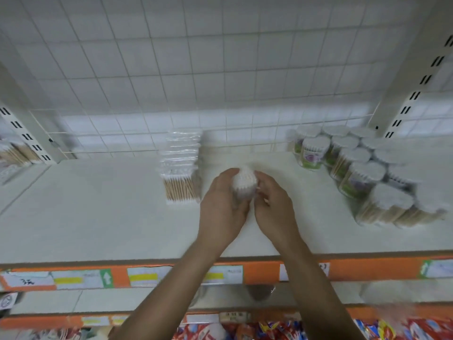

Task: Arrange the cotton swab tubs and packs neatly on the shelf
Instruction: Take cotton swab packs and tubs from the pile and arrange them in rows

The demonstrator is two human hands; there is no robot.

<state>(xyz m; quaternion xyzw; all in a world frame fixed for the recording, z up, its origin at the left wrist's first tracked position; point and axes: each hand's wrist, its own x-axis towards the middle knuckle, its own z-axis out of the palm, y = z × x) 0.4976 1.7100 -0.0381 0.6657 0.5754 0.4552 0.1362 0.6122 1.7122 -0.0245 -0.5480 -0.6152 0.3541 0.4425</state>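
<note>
Observed: shelf (98, 217), bare mid-board. Far right, tub cluster (355, 168), several tipped over. Just left of centre, pack stack (180, 165). The left hand (220, 204) and right hand (274, 207) curl their fingers round one swab bundle (244, 184), mid-shelf. Judged: placing step. Next, set it squarely beside the stack, which crowds its left.

No legible text; white up-arrow on green tag (106, 278), orange shelf strip (259, 272).
</note>
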